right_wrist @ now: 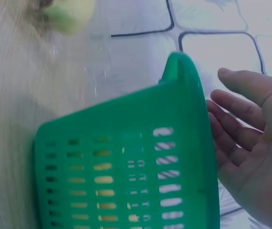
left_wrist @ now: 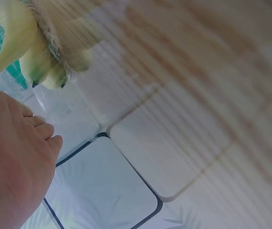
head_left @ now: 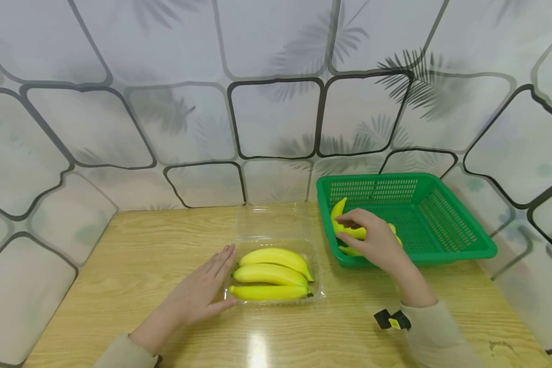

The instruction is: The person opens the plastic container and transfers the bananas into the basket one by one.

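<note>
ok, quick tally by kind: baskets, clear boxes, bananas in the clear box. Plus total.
Green basket: 1
Clear box: 1
Bananas in the clear box: 3
Total: 5
Basket bananas not counted; the right hand partly hides them.

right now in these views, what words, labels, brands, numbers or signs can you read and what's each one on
None can be read in any view.
Yellow patch on the black piece by the right sleeve: too small to tell if it bears print.
Bananas, clear plastic clamshell box, green slotted plastic basket: no lettering shows.
Wall covering: outlines and leaf shapes only.
</note>
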{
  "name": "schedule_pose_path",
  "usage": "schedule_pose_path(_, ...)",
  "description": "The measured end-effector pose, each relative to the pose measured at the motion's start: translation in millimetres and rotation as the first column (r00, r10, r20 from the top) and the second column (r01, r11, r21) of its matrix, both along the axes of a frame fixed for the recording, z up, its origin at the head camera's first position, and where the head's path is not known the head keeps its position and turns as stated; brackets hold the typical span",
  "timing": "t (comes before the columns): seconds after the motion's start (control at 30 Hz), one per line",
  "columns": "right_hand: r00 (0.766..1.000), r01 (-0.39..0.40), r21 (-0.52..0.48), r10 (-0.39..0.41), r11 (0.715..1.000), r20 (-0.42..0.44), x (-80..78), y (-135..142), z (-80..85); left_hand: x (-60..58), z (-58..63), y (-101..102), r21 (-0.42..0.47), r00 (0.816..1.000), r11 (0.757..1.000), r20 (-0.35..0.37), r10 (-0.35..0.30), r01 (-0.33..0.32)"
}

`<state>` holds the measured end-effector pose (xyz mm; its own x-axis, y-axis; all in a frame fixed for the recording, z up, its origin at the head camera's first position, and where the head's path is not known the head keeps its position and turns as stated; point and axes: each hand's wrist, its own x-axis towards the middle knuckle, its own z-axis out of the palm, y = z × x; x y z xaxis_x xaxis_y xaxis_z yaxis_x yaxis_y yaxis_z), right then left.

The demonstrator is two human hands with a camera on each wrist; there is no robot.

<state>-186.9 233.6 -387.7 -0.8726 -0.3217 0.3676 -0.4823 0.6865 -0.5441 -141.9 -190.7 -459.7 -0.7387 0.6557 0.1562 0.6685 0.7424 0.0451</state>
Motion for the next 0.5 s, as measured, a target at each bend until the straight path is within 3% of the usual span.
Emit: schedule_pose_path(0.5,0.994,-0.100,0.018,0.100,0.995,-0.035,6.3,-29.9,-4.8,-0.7,-3.0,-0.6,0.000,1.000,1.000,-0.012,0.003,-0.003)
